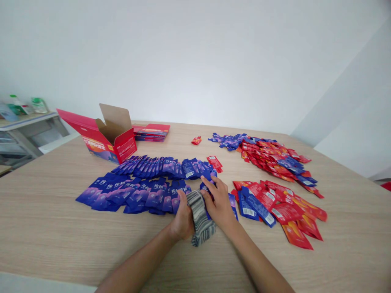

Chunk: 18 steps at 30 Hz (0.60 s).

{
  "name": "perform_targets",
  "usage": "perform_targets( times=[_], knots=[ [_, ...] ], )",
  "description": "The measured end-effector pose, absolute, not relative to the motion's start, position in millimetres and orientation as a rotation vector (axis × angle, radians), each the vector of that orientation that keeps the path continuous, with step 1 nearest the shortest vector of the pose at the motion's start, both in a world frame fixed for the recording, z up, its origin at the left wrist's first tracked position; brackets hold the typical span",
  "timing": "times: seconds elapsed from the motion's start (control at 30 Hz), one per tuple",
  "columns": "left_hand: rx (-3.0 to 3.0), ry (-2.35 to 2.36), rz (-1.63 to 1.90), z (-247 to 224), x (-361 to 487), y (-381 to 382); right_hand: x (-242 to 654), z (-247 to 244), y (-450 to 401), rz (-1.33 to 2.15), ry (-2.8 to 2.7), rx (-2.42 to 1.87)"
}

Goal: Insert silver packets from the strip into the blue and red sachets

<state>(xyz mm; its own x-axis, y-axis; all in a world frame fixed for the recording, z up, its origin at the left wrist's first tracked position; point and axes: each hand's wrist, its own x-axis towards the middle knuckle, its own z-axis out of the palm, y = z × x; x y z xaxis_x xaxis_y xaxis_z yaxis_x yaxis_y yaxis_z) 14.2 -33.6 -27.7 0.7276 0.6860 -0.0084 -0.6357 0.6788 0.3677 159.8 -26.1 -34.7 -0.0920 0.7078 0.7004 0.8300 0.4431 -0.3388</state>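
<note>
My left hand (183,219) is closed around a bundle with grey and dark stripes (201,217). It could be a stack of packets seen edge-on; I cannot tell for certain. Fingers apart, my right hand (219,199) rests against the bundle's right side, its fingertips over blue packets (205,186). Part of what lies beneath that palm is hidden. Left of my hands, blue-purple packets (157,195) overlap in a fanned row. Behind them runs a second row of blue packets (149,166).
An open red box (125,147) stands at the left, beside flat stacked red cartons (155,129). Mixed red and blue packets (271,156) form a heap at the back right. A nearer pile of red packets (287,211) includes a few blue ones. A single red packet (196,141) lies near the wall.
</note>
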Motion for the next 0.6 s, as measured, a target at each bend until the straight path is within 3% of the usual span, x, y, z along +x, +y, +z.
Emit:
perform_targets(
  times=[0.2, 0.6],
  knots=[
    [0.218, 0.273, 0.835, -15.4, 13.1, -29.5, 145.0, -36.8, -34.1, -0.151, -2.057, -1.157],
    [0.4, 0.242, 0.761, -33.3, 21.7, -40.9, 140.6, -32.2, -44.1, 0.109, -1.941, -0.987]
  ],
)
